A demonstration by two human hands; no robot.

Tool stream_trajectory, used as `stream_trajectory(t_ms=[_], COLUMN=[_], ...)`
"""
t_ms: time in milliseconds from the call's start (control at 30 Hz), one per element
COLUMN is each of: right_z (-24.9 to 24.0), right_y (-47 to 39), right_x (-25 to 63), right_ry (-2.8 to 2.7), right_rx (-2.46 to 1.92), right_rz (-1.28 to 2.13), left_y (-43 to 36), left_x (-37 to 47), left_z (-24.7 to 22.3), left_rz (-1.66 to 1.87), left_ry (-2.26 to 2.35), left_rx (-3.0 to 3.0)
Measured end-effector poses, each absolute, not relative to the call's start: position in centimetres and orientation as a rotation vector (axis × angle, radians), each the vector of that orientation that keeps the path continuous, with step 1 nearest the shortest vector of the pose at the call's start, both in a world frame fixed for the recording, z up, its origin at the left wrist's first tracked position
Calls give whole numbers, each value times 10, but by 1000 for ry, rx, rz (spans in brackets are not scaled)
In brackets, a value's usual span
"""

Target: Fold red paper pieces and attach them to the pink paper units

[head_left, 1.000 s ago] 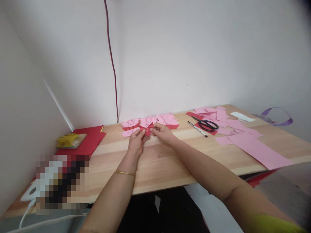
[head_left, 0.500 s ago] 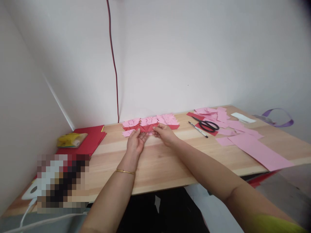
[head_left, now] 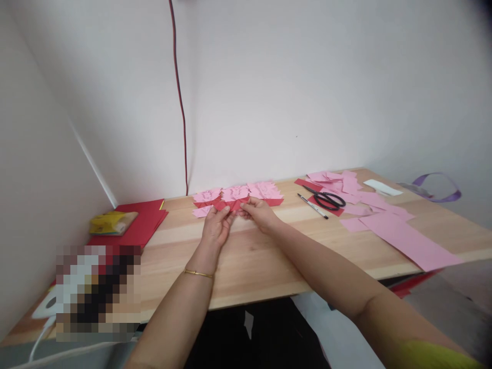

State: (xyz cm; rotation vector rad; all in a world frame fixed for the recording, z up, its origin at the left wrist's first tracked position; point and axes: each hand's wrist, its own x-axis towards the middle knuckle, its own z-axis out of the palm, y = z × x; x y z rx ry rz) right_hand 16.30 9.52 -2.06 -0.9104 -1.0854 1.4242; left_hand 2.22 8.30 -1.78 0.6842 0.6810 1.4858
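Observation:
Near the back edge of the table, my left hand and my right hand meet over a red paper piece. Thumb and fingers of each hand pinch it, close to one another. Just behind lie pink cut paper pieces in a row, with jagged edges and red strips along their front. Another pink piece shows beside my left hand. The fine shape of the held paper is too small to tell.
On the wooden table, black scissors, a pen and scattered pink paper lie right. Red sheets with a yellow packet sit left. A cord hangs against the wall.
My left hand has shifted slightly right, its thumb now nearer my right hand. Both hands still pinch the red paper; the right has barely moved.

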Motion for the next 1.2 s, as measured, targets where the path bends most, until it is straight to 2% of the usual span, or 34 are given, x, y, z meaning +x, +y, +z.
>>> stream_trajectory(t_ms=[400,633,900,1100,1200], right_z=[-11,-1,7,-1,-13], right_y=[94,99,103,108,113], right_x=[178,198,211,209,208], right_ry=[-1345,-1402,-1435,-1526,-1630], right_rx=[-949,-977,-993,-1080,-1186], right_rz=[1234,1254,1129,973,851], left_y=[81,85,89,91,89], left_x=[22,18,19,8,4], left_z=[-17,-16,-22,-22,-23], left_rz=[1394,1468,1556,1584,1425], left_ry=[838,895,943,1296,1577], left_rx=[796,688,806,1272,1628])
